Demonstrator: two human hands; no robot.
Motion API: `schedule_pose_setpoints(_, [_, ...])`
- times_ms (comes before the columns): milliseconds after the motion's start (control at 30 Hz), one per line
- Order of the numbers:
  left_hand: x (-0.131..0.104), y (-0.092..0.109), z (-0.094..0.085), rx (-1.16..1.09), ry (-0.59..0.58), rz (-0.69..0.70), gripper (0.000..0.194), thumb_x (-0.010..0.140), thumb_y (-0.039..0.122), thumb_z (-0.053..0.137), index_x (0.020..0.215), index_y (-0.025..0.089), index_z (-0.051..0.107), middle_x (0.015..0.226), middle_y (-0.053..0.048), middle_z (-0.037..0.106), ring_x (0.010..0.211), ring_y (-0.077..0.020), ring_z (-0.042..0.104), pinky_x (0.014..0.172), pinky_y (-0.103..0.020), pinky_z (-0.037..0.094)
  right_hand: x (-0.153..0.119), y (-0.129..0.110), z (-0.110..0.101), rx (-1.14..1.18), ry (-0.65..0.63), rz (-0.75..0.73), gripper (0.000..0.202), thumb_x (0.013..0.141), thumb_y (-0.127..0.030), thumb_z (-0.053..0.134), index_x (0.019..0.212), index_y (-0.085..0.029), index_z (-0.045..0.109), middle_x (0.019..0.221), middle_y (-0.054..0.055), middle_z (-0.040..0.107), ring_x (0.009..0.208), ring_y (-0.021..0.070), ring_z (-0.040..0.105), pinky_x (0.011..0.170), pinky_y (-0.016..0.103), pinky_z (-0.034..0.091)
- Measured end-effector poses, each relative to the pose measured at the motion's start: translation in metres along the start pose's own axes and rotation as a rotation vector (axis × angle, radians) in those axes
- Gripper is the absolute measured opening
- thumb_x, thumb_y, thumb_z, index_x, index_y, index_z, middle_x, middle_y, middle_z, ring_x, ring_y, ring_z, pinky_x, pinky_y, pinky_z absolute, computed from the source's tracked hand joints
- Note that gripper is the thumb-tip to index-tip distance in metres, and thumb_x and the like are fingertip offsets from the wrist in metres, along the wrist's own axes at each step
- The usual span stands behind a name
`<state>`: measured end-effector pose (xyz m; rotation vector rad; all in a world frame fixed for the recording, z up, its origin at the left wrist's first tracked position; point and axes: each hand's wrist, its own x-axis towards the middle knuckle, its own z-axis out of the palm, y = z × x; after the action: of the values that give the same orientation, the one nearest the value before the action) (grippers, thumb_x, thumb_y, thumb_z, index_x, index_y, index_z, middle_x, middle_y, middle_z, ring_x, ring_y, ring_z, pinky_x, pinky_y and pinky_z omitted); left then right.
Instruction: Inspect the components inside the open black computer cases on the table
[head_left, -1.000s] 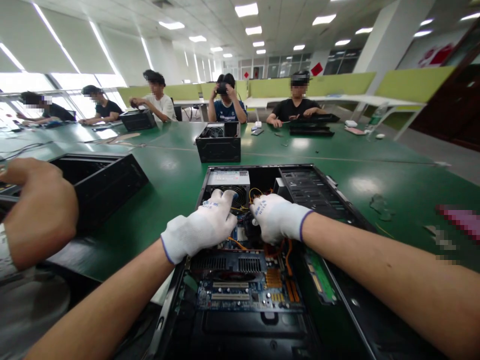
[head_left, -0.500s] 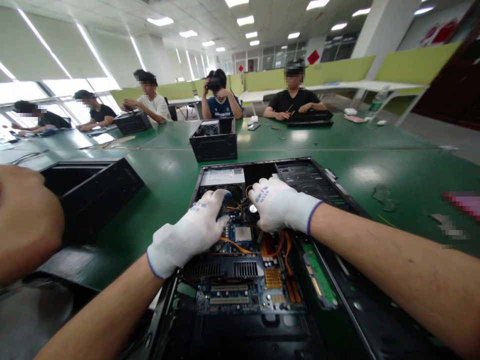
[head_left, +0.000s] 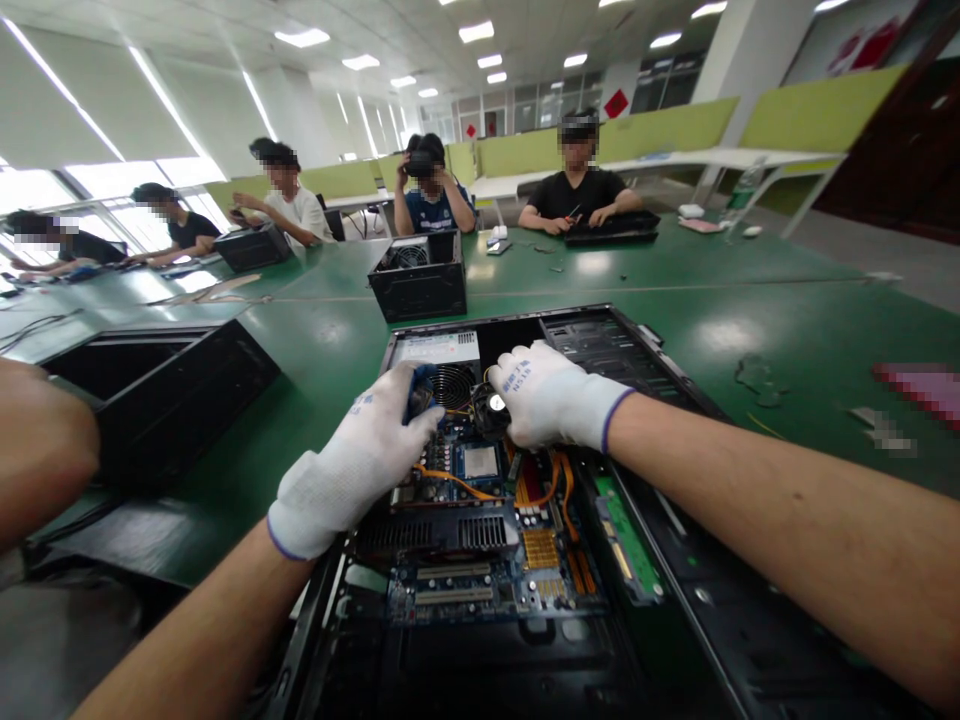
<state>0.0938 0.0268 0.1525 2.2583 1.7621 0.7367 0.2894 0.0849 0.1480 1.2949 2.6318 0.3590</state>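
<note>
One gloved right hand (head_left: 538,395) in the head view, clasped round the right side of a black cooling fan (head_left: 490,416), probably for a hold clear of the hub. Fan inside the far half of the computer case (head_left: 457,672), just beyond the case's bare processor (head_left: 480,462). Left hand (head_left: 360,440) well apart, over the case's left edge, perhaps for steadiness; cannot tell whether gripping anything. Hub turned toward the wearer; roundish, without clear long axis. Case laid flat, lengthwise away from the wearer.
</note>
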Motion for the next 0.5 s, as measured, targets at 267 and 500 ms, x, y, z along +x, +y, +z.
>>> schedule_pose_setpoints(267, [0.0,-0.005,0.002,-0.005,0.042,-0.005,0.048,0.088,0.033,0.062,0.132,0.02,0.051,0.121,-0.008,0.068,0.111,-0.0259,0.066,0.1,-0.043,0.052,-0.005,-0.006,-0.01,0.15,0.001,-0.023,0.048,0.073,-0.044,0.064,0.107,-0.011,0.069,0.106,0.019,0.071,0.095,0.0312,0.069,0.077,0.038,0.053])
schedule_pose_setpoints(500, [-0.001,-0.006,0.001,-0.003,0.041,-0.026,0.051,0.087,0.037,0.063,0.133,0.019,0.05,0.122,-0.01,0.068,0.111,-0.0275,0.066,0.099,-0.045,0.053,-0.008,0.004,-0.016,0.151,0.048,0.013,0.055,0.073,-0.052,0.064,0.11,-0.012,0.069,0.109,0.02,0.07,0.095,0.0316,0.068,0.078,0.039,0.053])
